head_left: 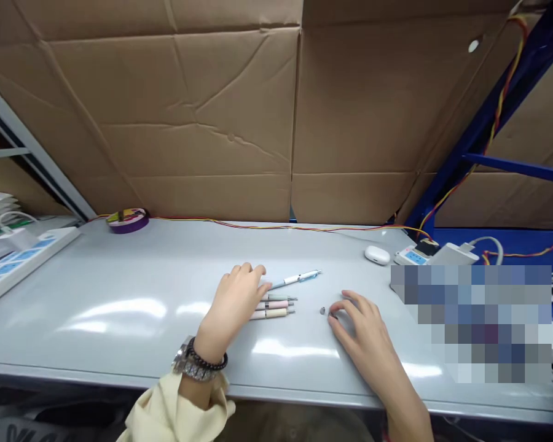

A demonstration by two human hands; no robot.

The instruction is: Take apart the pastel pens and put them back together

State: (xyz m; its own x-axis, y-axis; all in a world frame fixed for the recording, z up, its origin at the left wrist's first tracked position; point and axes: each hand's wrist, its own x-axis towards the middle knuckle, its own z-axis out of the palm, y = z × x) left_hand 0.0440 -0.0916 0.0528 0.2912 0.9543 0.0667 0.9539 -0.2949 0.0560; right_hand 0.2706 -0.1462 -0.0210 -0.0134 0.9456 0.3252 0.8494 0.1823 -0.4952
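Note:
My left hand [238, 296] is over the left ends of several mechanical pencils or pens, its thumb and fingers apart. Its thumb tip meets the end of a white and light-blue pen [299, 278], which lies slanted. Below that, a grey-green pen [279, 298], a pink pen [276, 304] and a cream pen [276, 313] lie side by side, partly hidden by the hand. My right hand [364, 325] rests on the table with thumb and index finger pinched on a tiny dark piece [333, 315]. Just left of those fingertips sits a small grey piece [322, 310].
A white earbud case [376, 255] and a power strip [415, 255] with a charger [452, 261] are at the right. A purple tape roll [128, 221] and another power strip [32, 255] are at the left. Cardboard [203, 123] walls the back; a twisted wire [258, 226] runs along it.

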